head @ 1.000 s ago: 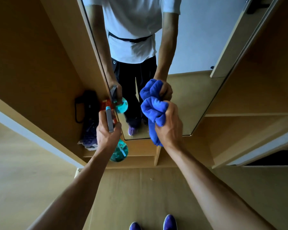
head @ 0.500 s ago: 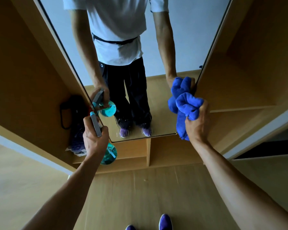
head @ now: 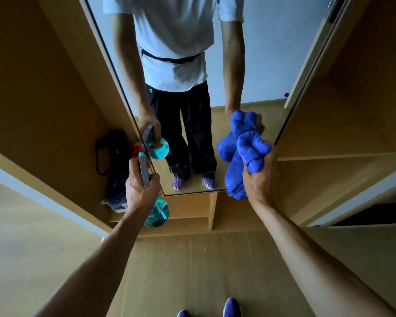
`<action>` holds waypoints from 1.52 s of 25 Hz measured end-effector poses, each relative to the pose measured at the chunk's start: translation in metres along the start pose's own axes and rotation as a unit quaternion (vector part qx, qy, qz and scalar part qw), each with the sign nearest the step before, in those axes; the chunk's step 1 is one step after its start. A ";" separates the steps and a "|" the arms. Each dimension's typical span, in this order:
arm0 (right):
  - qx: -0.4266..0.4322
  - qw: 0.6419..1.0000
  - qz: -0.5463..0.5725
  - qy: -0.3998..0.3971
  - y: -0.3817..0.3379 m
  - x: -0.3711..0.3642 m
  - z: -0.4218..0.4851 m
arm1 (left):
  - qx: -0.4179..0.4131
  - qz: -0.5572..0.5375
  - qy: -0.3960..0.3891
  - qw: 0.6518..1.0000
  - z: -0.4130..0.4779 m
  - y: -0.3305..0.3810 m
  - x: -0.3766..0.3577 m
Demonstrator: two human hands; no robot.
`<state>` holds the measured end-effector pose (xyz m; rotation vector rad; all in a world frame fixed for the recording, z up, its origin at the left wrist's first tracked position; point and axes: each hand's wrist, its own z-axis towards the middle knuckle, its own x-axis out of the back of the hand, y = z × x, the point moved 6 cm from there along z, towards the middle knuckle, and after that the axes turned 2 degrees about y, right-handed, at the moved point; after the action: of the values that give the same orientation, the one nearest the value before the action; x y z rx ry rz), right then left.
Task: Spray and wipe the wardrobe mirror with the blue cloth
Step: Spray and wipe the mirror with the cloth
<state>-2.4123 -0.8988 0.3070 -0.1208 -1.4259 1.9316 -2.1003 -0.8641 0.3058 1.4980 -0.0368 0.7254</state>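
Right hand (head: 258,179) fisted tight round the bunched blue cloth (head: 249,152) at the lower right corner of the mirror (head: 261,76); whether it is touching the glass or just off it, I cannot tell. Left hand (head: 141,191) wrapped round the neck of the spray bottle (head: 157,212), nozzle towards the mirror's lower left edge; trigger finger hidden. Cloth is soft and light, with a slack tail hanging below the fist, so it is probably best held as a wad. Bottle is smooth plastic holding teal liquid and likely has some weight; grip at the neck.
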 end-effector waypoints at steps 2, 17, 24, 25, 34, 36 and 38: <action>0.030 0.999 0.013 -0.027 -0.020 -0.016 -0.009 | 0.001 0.006 -0.012 1.000 0.003 -0.002 0.002; 0.154 0.970 -0.052 -0.179 -0.114 -0.148 -0.099 | 0.049 -0.006 -0.068 0.996 0.023 -0.011 0.021; 0.210 0.944 -0.170 -0.189 -0.102 -0.141 -0.094 | 0.067 -0.049 -0.087 0.993 0.024 -0.017 0.020; 0.202 0.942 -0.185 -0.194 -0.101 -0.140 -0.095 | 0.066 -0.048 -0.092 0.992 0.025 -0.016 0.020; 0.325 0.902 -0.241 -0.149 -0.151 -0.120 -0.079 | 0.095 -0.131 -0.103 0.981 0.025 -0.021 0.022; 0.345 0.890 -0.251 -0.163 -0.142 -0.131 -0.091 | 0.103 -0.167 -0.106 0.975 0.025 -0.021 0.022; 0.345 0.884 -0.260 -0.181 -0.127 -0.141 -0.103 | 0.118 -0.185 -0.110 0.969 0.025 -0.022 0.025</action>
<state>-2.1981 -0.8840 0.3304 0.9048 -0.7680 1.9174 -2.0607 -0.8749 0.3004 1.7467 0.1640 0.2678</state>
